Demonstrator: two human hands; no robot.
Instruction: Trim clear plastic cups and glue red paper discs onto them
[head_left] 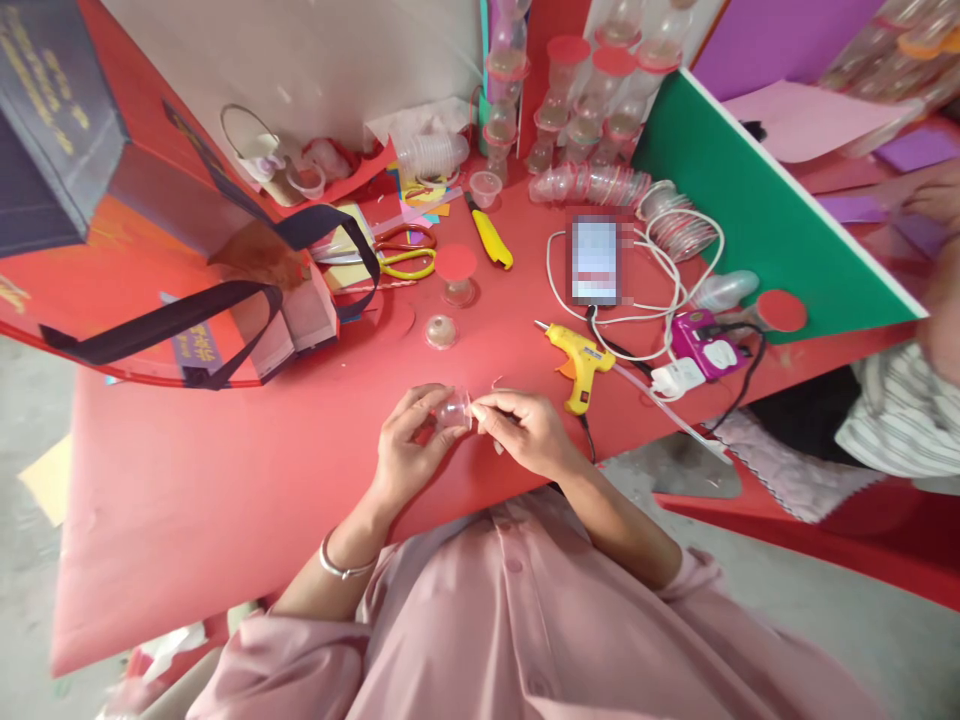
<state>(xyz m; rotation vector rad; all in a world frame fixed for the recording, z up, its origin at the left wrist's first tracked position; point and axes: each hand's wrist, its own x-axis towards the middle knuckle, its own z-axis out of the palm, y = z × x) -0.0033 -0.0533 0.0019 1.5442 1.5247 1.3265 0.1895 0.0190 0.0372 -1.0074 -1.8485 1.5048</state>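
Cup (454,411) sits between left fingers (427,399), beside right fingers (501,402).

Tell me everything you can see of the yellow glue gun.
The glue gun has a yellow, plastic-looking body, an orange trigger and a metallic nozzle. Dark lettering on the barrel is too small to read; the handle bears a dark reddish switch. It lies on its side on the red tabletop, nozzle pointing away from the person and leftward. A dark cord leaves the handle's end. The right hand is nearby, not touching it.
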